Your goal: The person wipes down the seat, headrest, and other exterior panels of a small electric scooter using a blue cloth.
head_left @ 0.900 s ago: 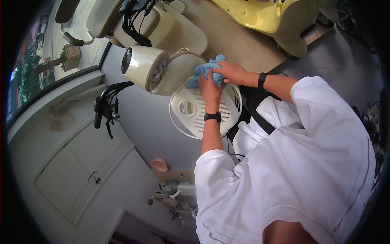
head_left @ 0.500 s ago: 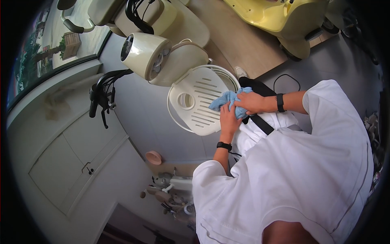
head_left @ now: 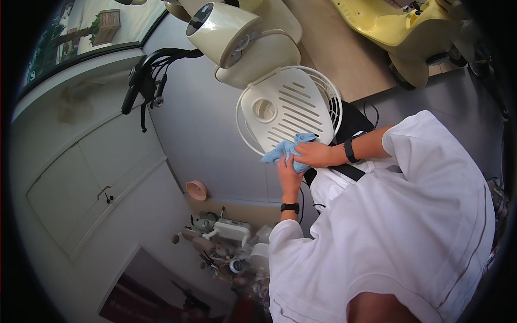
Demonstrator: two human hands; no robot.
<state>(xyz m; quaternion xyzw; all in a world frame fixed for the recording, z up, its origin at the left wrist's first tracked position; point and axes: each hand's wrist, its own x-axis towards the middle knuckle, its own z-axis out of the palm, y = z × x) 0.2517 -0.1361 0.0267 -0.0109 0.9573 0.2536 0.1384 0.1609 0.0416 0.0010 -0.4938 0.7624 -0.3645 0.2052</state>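
A blue cloth (head_left: pixel 293 151) is bunched between my two hands, over the near edge of a cream basket lid (head_left: pixel 302 105). The lid has rows of slots and one round hole, with a wire basket (head_left: pixel 334 97) around and below it. From the right, my right hand (head_left: pixel 319 155) is closed on the cloth. My left hand (head_left: pixel 291 176) grips it from the near side, with its fingertips against the folds. Part of the cloth is hidden under my fingers. Beyond the lid stands the cream scooter front (head_left: pixel 223 35) the basket belongs to.
A black handlebar grip (head_left: pixel 131 97) with a brake lever juts out at the left. A yellow scooter (head_left: pixel 406 32) stands on a wooden platform (head_left: pixel 336 59) at the far right. A pink bowl (head_left: pixel 196 190) and several scooter parts (head_left: pixel 229 231) lie at the lower left.
My hands and the cloth have moved from the lid's right side toward its near edge. The whole view has shifted, so the scooter and basket appear farther right.
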